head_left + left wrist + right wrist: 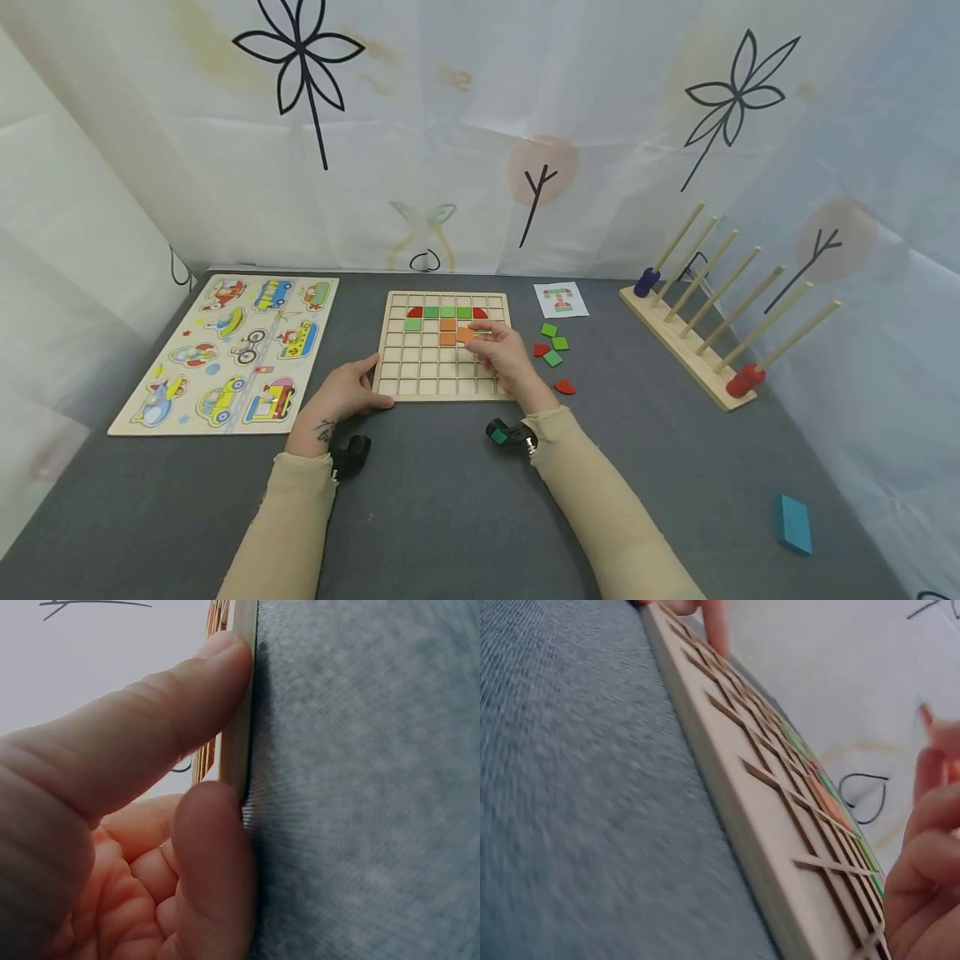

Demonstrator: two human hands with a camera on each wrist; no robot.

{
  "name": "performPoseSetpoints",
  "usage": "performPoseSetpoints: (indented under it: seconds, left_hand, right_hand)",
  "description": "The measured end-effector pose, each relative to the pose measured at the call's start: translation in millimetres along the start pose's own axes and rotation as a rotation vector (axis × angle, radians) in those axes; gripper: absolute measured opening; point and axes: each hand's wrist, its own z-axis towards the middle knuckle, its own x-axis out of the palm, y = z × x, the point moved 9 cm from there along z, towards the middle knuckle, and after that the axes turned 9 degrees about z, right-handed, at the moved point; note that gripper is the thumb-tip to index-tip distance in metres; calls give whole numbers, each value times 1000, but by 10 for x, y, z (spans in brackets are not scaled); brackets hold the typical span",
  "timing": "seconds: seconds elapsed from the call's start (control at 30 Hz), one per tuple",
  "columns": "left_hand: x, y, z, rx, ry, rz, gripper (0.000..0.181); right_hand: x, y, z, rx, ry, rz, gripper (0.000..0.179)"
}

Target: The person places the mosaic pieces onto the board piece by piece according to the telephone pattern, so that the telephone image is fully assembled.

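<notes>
Card [561, 300]: red, green and orange picture, beside far right corner of board [418, 387].
Left hand [343, 393]: grips board's near left corner.
Right hand [504, 357]: pinches orange square [465, 334] at fingertips, over board's right half.

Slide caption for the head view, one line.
Left hand touches a gridded wooden board; right hand pinches an orange tile over it, loose green and red pieces alongside.

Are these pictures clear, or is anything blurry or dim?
Head view: brightly lit and fairly sharp, the grid board clear; left wrist view: dimmer, with the left hand partly shaded and the gray table soft; right wrist view: the gray table blurred too.
</notes>
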Motion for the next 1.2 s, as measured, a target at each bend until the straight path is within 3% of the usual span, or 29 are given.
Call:
performPoseSetpoints:
  seconds: [0.4, 0.77, 1.2]
  left_hand:
    - [-8, -2, 3, -5, -2, 3, 92]
    - [-15, -30, -10, 20, -4, 9, 93]
    - [-37, -76, -37, 39, -8, 9, 94]
  right_hand:
    - [136, -151, 87, 46, -54, -393, 34]
    - [186, -158, 87, 75, -58, -617, 33]
    - [213, -108, 61, 64, -65, -675, 37]
